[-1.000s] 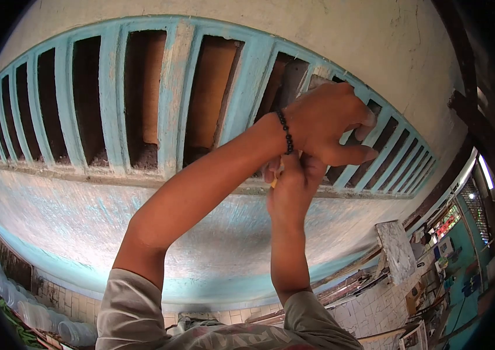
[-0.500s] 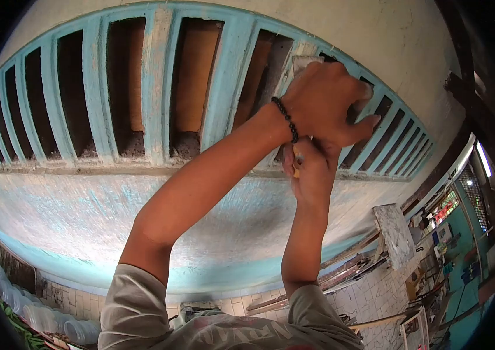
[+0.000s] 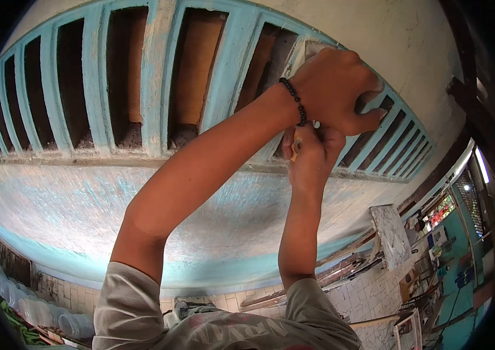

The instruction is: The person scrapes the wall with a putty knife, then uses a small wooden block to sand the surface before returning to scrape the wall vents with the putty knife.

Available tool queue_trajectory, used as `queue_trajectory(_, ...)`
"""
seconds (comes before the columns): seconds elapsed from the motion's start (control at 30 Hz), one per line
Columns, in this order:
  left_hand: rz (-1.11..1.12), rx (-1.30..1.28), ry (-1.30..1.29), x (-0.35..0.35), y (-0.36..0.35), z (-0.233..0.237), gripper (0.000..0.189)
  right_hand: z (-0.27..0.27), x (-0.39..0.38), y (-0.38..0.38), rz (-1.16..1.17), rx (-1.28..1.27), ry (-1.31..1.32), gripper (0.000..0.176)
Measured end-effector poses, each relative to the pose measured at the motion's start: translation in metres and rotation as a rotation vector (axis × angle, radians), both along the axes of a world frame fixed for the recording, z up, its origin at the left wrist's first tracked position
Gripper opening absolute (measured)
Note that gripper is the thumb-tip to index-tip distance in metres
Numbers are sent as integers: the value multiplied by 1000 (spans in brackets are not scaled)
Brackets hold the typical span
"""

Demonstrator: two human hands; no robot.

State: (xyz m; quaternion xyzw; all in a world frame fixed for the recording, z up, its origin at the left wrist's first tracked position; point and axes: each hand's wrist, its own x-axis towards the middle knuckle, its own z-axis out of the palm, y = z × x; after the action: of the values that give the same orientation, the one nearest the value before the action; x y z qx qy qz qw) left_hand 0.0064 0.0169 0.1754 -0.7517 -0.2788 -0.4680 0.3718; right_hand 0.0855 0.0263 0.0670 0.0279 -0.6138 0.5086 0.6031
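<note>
My right hand (image 3: 311, 157) is closed around a yellowish-handled tool (image 3: 297, 144). A hole shows in its handle, and its working end is hidden behind my left wrist. My left hand (image 3: 340, 93), with a black bead bracelet on the wrist, lies above and across the right one, in front of the slats. Its thumb and a finger curve with a gap between them, while the other fingers are hidden, so what they grip cannot be made out. Both hands are at the light-blue slatted grille (image 3: 233, 64), whose paint is worn on several slats.
Beneath the grille runs a ledge (image 3: 142, 165) above a patchy white and blue wall (image 3: 189, 204). At lower left are clear plastic containers (image 3: 37, 312). A marbled slab (image 3: 391, 236) leans at right, near long wood pieces and a white-framed panel (image 3: 409, 332).
Both hands have shifted slightly up relative to the grille, the left also to the right. The view has tilted a little. The right hand still holds the yellowish-handled tool.
</note>
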Motion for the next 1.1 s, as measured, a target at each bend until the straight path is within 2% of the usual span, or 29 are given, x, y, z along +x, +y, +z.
queue_trajectory(0.1, -93, 94, -37, -2, 11, 3, 31, 7, -1, 2, 59, -23, 16, 4)
queue_trajectory(0.2, 88, 72, -82, -1, 1, -4, 32, 6, 1, 4, 106, -12, -3, 5)
queue_trajectory(0.3, 65, 1, -148, -6, 1, -7, 33, 3, 3, 8, 110, 5, -9, 3)
queue_trajectory(0.5, -1, -15, 11, 1, 8, 5, 35, 7, -6, -3, 111, -91, 92, 6)
queue_trajectory(0.6, 62, -69, 10, -2, 2, 4, 35, 5, -8, -4, 154, -124, 99, 1)
queue_trajectory(0.77, 57, -29, -4, -5, -1, 4, 40, 2, -13, -9, 100, -126, 92, 13)
queue_trajectory(0.9, -15, -47, -50, -6, 3, 11, 40, 16, -13, -13, 216, -160, 150, 2)
queue_trajectory(1.0, 87, -71, -28, -6, 1, 5, 37, 10, -8, -4, 260, -157, 131, 3)
queue_trajectory(1.1, 166, 47, -9, -3, 4, 4, 37, 9, -13, -3, 228, -165, 162, 2)
